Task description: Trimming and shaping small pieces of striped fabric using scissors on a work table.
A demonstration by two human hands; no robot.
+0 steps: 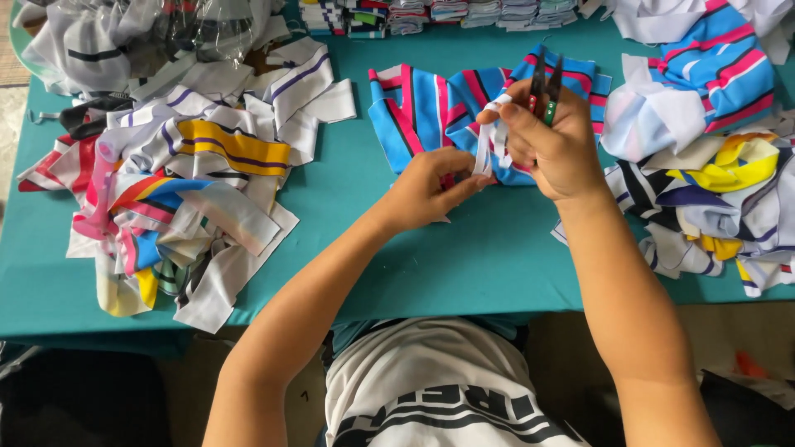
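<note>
My right hand (553, 142) grips a small pair of thread snips (544, 83), blades pointing up, and also pinches the top of a narrow white fabric strip (489, 136). My left hand (431, 189) pinches the lower end of that same strip. Both hands hover over a blue, pink and white striped cloth piece (422, 112) lying flat on the teal table (464, 257).
A heap of mixed striped fabric scraps (182, 182) lies at the left. Another pile of striped pieces (712, 165) sits at the right. Folded stacks (447, 12) line the far edge, and clear plastic-wrapped cloth (141, 37) is at the top left.
</note>
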